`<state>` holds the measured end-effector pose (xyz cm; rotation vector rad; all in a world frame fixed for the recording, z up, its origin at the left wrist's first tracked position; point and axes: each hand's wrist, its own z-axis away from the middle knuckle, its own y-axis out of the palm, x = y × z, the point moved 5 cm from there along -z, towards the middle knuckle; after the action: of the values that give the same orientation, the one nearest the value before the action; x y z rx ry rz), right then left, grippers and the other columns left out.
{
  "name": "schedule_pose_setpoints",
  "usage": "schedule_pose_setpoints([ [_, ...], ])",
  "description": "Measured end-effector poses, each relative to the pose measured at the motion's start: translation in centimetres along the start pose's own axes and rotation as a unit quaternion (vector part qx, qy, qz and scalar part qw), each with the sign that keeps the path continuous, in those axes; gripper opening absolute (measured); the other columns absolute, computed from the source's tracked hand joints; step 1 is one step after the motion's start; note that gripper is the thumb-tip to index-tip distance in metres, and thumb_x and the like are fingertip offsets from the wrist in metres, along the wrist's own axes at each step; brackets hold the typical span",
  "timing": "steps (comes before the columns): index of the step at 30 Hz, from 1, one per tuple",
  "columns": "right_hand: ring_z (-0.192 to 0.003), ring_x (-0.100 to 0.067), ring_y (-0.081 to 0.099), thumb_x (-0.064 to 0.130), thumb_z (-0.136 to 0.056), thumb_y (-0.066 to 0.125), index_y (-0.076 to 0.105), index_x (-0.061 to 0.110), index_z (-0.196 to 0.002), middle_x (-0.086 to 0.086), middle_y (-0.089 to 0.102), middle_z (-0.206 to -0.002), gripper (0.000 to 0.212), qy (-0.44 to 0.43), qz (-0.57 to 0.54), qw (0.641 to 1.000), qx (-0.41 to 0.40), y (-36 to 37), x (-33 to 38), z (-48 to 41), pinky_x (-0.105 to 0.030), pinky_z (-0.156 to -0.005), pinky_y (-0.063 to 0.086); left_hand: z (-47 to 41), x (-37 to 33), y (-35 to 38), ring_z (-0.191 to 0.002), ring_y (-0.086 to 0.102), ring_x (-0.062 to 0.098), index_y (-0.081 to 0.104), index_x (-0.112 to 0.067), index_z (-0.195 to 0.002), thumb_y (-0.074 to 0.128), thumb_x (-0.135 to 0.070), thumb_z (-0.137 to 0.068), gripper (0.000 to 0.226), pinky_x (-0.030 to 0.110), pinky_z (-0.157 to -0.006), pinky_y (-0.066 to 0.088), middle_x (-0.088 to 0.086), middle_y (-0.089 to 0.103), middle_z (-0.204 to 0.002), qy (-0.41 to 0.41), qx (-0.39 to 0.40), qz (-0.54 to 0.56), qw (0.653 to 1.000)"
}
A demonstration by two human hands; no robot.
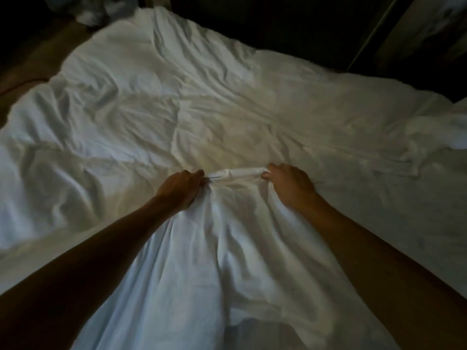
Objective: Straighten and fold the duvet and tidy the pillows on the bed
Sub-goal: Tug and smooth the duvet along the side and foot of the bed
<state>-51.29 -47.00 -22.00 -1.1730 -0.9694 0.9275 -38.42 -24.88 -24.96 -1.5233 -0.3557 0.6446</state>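
Each grip is pinching a bunched fold of the white duvet (pixel 177 109). The left hand (pixel 180 189) and right hand (pixel 288 186) are holding it close together, apparently to draw the cover taut toward the person. The duvet is lying rumpled across the bed (pixel 417 223), its far edge meeting darkness. Smoother cloth is offering room on both sides; pillows are not clearly showing.
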Motion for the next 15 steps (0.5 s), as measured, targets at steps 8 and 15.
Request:
schedule_pose_setpoints([
  [8,-0.096,-0.036,0.063,0.043,-0.096,0.046,0.061,0.021,-0.114,-0.015,0.065,-0.109,0.032,0.038,-0.072,0.994,0.075,11.9,-0.7,-3.2,-0.040,-0.078,0.050,-1.2,3.1,9.8,-0.086,0.064,0.041,0.052,-0.009,-0.107,0.035,-0.045,-0.099,0.041,0.044,-0.069,0.047,0.022,0.066,-0.092,-0.054,0.041,0.041,0.997],
  [15,-0.096,-0.038,0.061,0.061,-0.085,0.028,0.064,0.010,-0.099,-0.019,0.065,-0.101,0.064,0.064,-0.093,0.992,0.049,10.4,0.6,-3.1,-0.043,-0.079,0.049,0.7,3.3,8.4,-0.089,0.064,0.038,0.048,-0.010,-0.112,0.039,-0.043,-0.097,0.037,0.043,-0.070,0.048,0.016,0.067,-0.099,-0.083,0.015,0.093,0.992],
])
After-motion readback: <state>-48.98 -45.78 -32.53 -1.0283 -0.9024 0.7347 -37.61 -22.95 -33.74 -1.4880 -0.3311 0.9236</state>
